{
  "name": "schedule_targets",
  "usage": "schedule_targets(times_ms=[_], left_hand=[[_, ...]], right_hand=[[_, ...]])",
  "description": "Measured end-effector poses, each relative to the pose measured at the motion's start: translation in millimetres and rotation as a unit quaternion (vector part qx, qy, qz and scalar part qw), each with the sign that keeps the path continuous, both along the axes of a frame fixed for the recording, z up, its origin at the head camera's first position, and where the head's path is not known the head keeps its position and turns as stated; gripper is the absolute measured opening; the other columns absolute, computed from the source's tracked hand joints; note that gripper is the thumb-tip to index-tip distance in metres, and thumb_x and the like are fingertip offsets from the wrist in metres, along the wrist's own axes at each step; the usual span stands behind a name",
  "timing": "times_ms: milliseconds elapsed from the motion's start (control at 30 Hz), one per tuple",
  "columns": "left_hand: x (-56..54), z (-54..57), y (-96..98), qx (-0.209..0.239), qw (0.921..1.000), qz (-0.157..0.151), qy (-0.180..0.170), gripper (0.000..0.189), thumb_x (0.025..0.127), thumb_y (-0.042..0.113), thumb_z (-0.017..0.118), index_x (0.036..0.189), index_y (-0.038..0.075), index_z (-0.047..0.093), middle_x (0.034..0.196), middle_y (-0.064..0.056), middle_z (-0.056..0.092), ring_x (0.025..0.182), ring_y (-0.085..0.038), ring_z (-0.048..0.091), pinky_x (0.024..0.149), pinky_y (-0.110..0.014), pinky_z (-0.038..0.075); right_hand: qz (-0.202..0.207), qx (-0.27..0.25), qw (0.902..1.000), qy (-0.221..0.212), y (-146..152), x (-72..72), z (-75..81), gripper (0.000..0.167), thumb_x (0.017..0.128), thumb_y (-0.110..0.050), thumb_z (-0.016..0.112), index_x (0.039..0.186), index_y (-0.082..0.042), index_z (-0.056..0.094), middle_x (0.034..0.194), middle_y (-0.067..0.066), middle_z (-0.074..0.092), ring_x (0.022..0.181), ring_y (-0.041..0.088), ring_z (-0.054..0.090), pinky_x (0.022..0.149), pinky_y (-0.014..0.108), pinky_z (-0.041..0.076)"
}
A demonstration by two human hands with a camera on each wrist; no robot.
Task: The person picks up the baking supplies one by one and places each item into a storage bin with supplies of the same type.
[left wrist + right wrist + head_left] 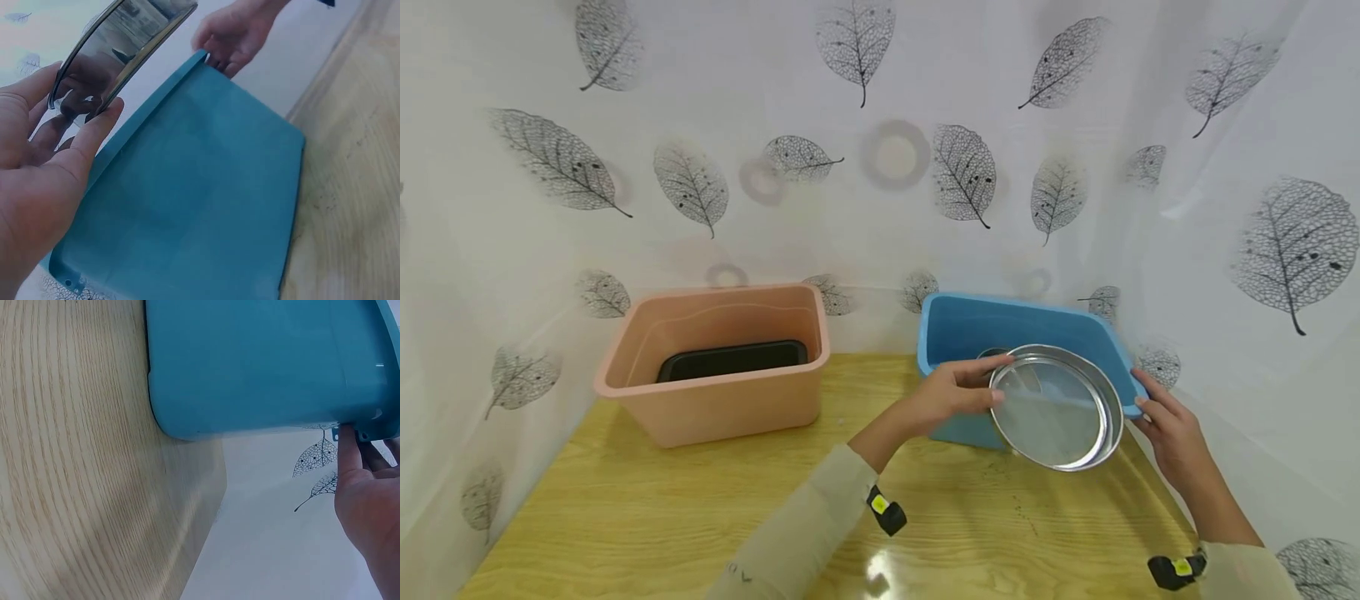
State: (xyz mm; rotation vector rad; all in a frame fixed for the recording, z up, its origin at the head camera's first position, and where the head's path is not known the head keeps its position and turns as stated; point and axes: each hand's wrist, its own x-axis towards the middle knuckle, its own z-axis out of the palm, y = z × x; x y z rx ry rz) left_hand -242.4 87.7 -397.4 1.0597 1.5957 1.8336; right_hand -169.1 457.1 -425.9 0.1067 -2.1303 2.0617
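Note:
A round metal sieve [1051,410] with a shiny rim and a greyish fine-mesh middle hangs tilted over the front of the blue bin [973,429]. My left hand [951,393] pinches its left rim between thumb and fingers; the left wrist view shows the metal side wall [119,53] between them. At the bin's right end my right hand [1172,433] grips the rim, thumb and fingers around the corner. In the right wrist view the right hand's thumb [349,450] presses under the bin's edge. Part of the bin's front is hidden behind the sieve.
To the left stands a pink bin [722,408] with a black tray-like thing [737,358] inside. Another metal rim [992,352] shows in the blue bin behind my left fingers. A wooden table [647,517] carries both bins, with a leaf-print curtain [880,233] behind.

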Motion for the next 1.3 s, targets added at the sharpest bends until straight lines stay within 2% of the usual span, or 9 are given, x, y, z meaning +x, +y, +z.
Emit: schedule_targets(times_ms=[167,233,367,567,833,1033,1200,1233,1300], left_hand=[[-9.7,4.1,-1.1,0.003,0.9998,0.02,-0.009,0.056,0.1,0.015,0.065,0.151,0.032,0.048,0.151,0.003,0.053,0.13,-0.012,0.058,0.1,-0.034,0.054],[-13.0,6.6,-1.4,0.009,0.9993,0.028,-0.021,0.056,0.1,0.015,0.065,0.151,0.031,0.048,0.147,0.0,0.056,0.128,-0.013,0.06,0.101,-0.036,0.054],[-20.8,14.0,-1.4,0.007,0.9984,0.05,-0.027,0.055,0.099,0.018,0.066,0.149,0.034,0.05,0.141,0.0,0.062,0.124,-0.016,0.062,0.101,-0.037,0.054],[-37.7,25.9,1.5,-0.021,0.9973,0.069,0.017,0.056,0.1,0.024,0.066,0.151,0.038,0.046,0.149,-0.001,0.055,0.131,-0.014,0.058,0.103,-0.041,0.052],[-58.0,36.8,9.3,-0.052,0.9945,0.085,0.033,0.059,0.099,0.028,0.067,0.152,0.038,0.043,0.158,0.004,0.044,0.141,-0.016,0.048,0.105,-0.036,0.051],[-72.9,37.3,15.2,-0.079,0.9918,0.092,0.04,0.061,0.098,0.03,0.068,0.153,0.037,0.043,0.161,0.006,0.039,0.145,-0.02,0.043,0.107,-0.036,0.05],[-82.1,36.1,23.0,-0.117,0.9864,0.096,0.065,0.06,0.099,0.028,0.067,0.154,0.034,0.043,0.161,0.005,0.038,0.14,-0.019,0.049,0.104,-0.033,0.051],[-83.4,35.5,24.5,-0.126,0.9848,0.094,0.073,0.06,0.099,0.027,0.066,0.154,0.032,0.043,0.159,0.002,0.042,0.134,-0.018,0.054,0.101,-0.032,0.052],[-85.3,34.8,27.1,-0.15,0.98,0.094,0.091,0.06,0.1,0.026,0.065,0.155,0.03,0.043,0.144,-0.004,0.057,0.114,-0.014,0.061,0.091,-0.028,0.052]], right_hand=[[-0.003,-0.023,0.9997,0.005,0,1.2,0.5,0.056,0.107,-0.013,0.047,0.16,-0.015,0.029,0.171,0.002,0.002,0.126,-0.007,0.048,0.091,0.008,0.049],[-0.002,-0.031,0.9995,0.007,-1,1.9,0.9,0.055,0.107,-0.012,0.048,0.159,-0.014,0.031,0.171,0.003,0.002,0.115,-0.012,0.053,0.091,0.009,0.05],[-0.007,-0.023,0.9997,0.01,-4,4.6,1.9,0.056,0.106,-0.011,0.049,0.159,-0.012,0.032,0.171,0.002,0.008,0.108,-0.015,0.056,0.089,0.009,0.051],[-0.008,-0.006,1.0,0.001,-6,9.8,2.9,0.058,0.107,-0.014,0.05,0.16,-0.011,0.027,0.171,0.003,0.004,0.117,-0.015,0.051,0.09,0.008,0.05],[-0.001,-0.021,0.9997,0.013,-7,11.8,2.0,0.058,0.107,-0.011,0.049,0.16,-0.01,0.027,0.171,0.006,0.003,0.109,-0.016,0.055,0.09,0.009,0.051],[0.005,-0.009,0.9998,0.016,-7,12.9,2.3,0.059,0.107,-0.012,0.048,0.161,-0.008,0.022,0.171,0.007,0.0,0.113,-0.015,0.054,0.091,0.009,0.05],[0.012,-0.012,0.9996,0.02,-6,15.2,1.9,0.059,0.108,-0.011,0.046,0.161,-0.008,0.02,0.171,0.005,-0.002,0.12,-0.014,0.051,0.093,0.009,0.049],[0.014,-0.015,0.9996,0.019,-7,15.6,1.9,0.059,0.108,-0.011,0.045,0.161,-0.008,0.02,0.171,0.004,-0.002,0.125,-0.013,0.049,0.093,0.009,0.049],[0.014,-0.015,0.9996,0.017,-7,16.2,2.3,0.059,0.108,-0.011,0.045,0.161,-0.008,0.019,0.171,0.004,-0.002,0.131,-0.01,0.045,0.093,0.009,0.049]])
